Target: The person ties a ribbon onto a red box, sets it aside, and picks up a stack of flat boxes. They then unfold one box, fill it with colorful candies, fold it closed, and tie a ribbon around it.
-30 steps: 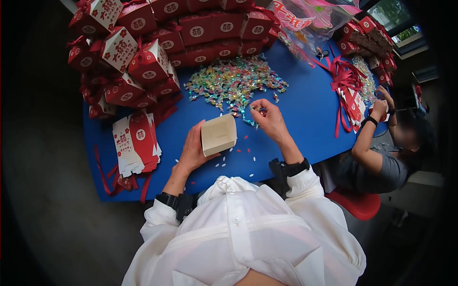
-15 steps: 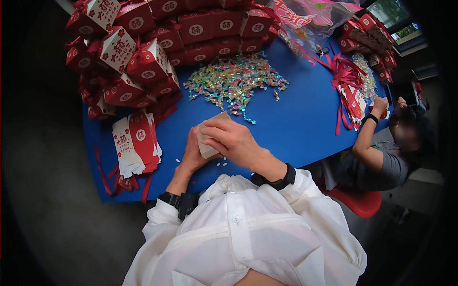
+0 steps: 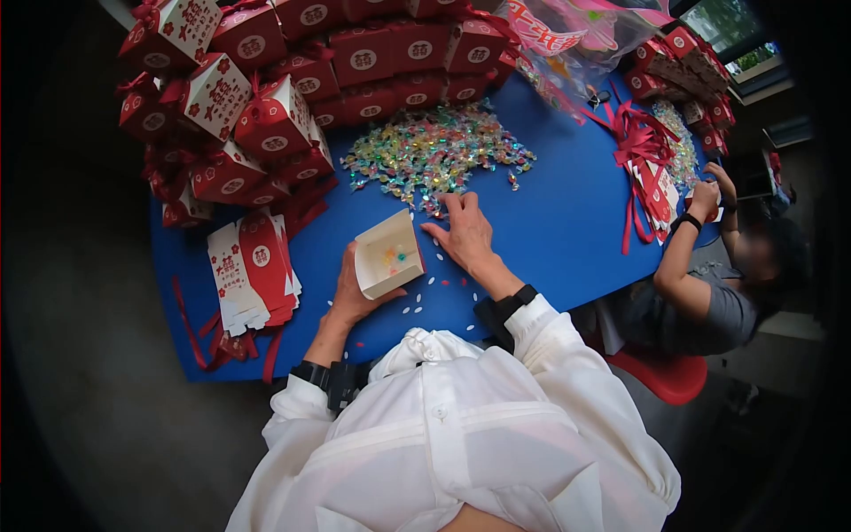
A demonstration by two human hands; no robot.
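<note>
My left hand (image 3: 347, 296) is wrapped round an open gift box (image 3: 393, 283), its fingers along the left side and underneath. The box is tilted so that its pale inside faces me, and a few wrapped candies (image 3: 402, 257) lie in it. To its right, my right hand (image 3: 468, 238) reaches to the near edge of the candy pile (image 3: 433, 146), thumb and fingers apart, with nothing visible in it. The pile is of small, shiny, multicoloured wrapped candies spread on the blue table (image 3: 541, 230).
Stacked red gift boxes (image 3: 363, 59) stand behind and left. Flat box blanks (image 3: 257, 266) and red ribbons (image 3: 199, 332) lie at left. Small white and red bits (image 3: 431, 282) are scattered near me. A plastic bag (image 3: 567, 53) sits at the back; a co-worker (image 3: 709, 284) sits at right.
My right hand has left the box and moved forward and right to the candy pile. The box now shows its open inside, and the scattered bits below it are uncovered.
</note>
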